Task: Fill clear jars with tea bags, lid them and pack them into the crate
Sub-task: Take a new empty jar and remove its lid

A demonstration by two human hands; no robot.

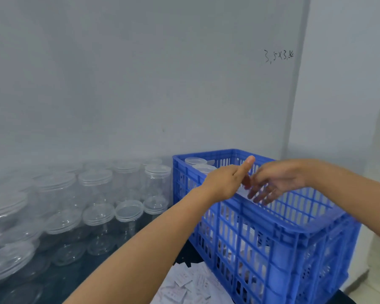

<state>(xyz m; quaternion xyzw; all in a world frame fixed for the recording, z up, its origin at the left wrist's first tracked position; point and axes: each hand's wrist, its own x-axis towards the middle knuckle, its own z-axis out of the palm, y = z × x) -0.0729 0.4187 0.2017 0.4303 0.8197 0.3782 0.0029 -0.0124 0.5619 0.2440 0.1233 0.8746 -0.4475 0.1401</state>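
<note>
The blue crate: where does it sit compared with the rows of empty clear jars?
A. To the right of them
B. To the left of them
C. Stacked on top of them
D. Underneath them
A: the blue crate stands to the right of the empty clear jars, which fill the dark surface on the left by the wall; both hands reach over the crate's rim.

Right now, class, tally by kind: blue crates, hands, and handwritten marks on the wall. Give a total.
Blue crate: 1
Hands: 2 (left hand, right hand)
Handwritten mark on the wall: 1
Total: 4
</note>
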